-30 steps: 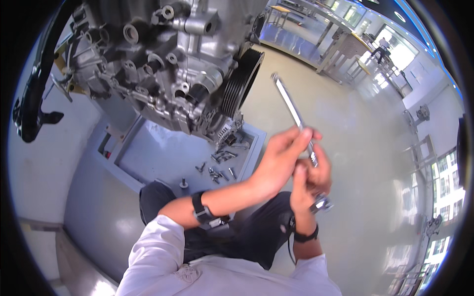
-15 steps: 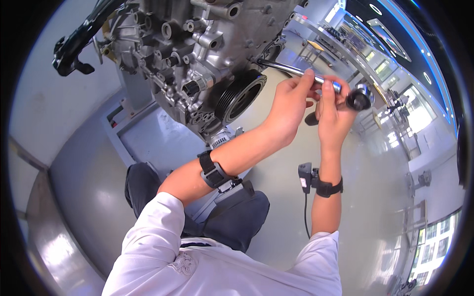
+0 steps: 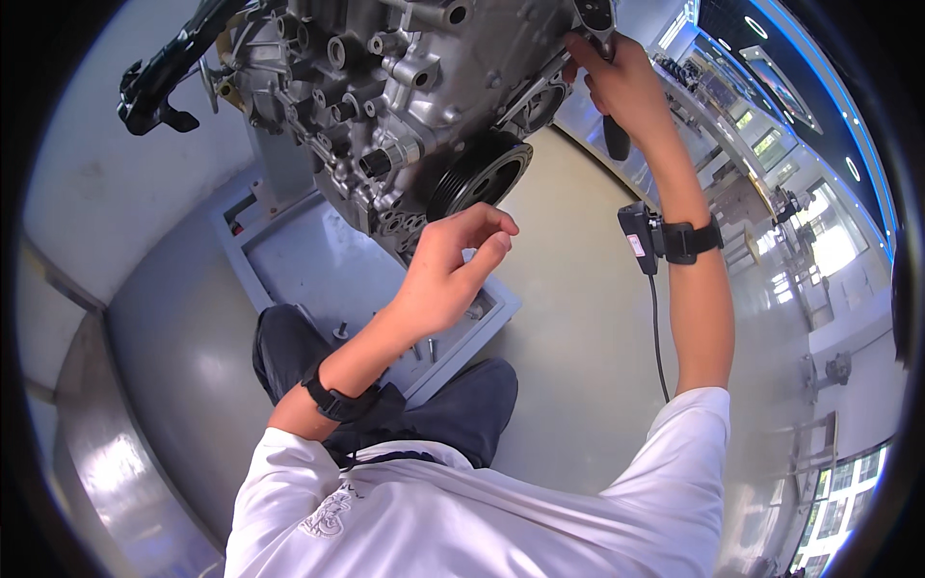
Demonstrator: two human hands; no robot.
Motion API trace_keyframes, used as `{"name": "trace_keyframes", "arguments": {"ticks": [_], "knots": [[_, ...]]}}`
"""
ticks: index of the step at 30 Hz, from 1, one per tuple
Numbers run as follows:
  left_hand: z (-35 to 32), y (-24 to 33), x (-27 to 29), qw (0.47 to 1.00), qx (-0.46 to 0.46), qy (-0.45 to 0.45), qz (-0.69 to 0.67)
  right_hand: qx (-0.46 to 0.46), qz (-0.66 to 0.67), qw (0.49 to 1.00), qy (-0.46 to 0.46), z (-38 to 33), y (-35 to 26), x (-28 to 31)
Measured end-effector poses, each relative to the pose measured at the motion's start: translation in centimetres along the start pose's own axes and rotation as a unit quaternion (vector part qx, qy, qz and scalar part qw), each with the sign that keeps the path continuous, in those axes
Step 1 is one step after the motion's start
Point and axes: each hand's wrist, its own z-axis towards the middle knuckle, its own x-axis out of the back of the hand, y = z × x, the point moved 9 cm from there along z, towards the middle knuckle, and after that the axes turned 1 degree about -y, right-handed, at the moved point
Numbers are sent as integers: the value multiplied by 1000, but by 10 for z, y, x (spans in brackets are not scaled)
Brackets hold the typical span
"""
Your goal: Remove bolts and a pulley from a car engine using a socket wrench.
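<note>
My right hand is wrapped round a ratchet wrench at the engine's upper right edge. Its dark handle end sticks out below the fist, and its metal head shows above the fingers, cut by the top of the picture. I cannot see what the head sits on. My left hand hovers apart from the engine, just below the black ribbed crankshaft pulley. Its fingers are loosely bent, with a gap between thumb and forefinger, and nothing shows in them.
Under the engine is a grey tray-like stand base with several loose bolts on it. A black bracket arm juts out at the upper left. A cable hangs from the device on my right wrist. Workbenches stand along the right.
My right hand has moved up to the engine's upper right with the ratchet wrench. My left hand has let go of the bright bar and dropped down and left below the pulley.
</note>
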Motion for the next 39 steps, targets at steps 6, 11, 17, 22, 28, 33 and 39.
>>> {"name": "trace_keyframes", "arguments": {"ticks": [6,11,17,22,28,33,39], "knots": [[7,63,10,974,-81,1,212,53,-72,995,-37,0,-5,1],[18,113,-3,892,-209,80,392,116,-59,991,-44,4,-10,-8],[24,114,-20,806,-223,37,547,113,-13,993,2,1,-3,-4],[2,88,-7,826,-165,46,537,33,42,998,18,4,37,-2],[-3,62,-5,837,-133,32,530,-3,135,991,17,11,72,-17],[-5,49,-4,849,-113,24,516,-66,237,968,40,15,101,-22],[-2,61,-7,816,-174,57,548,-9,222,973,63,4,87,-23]]}}
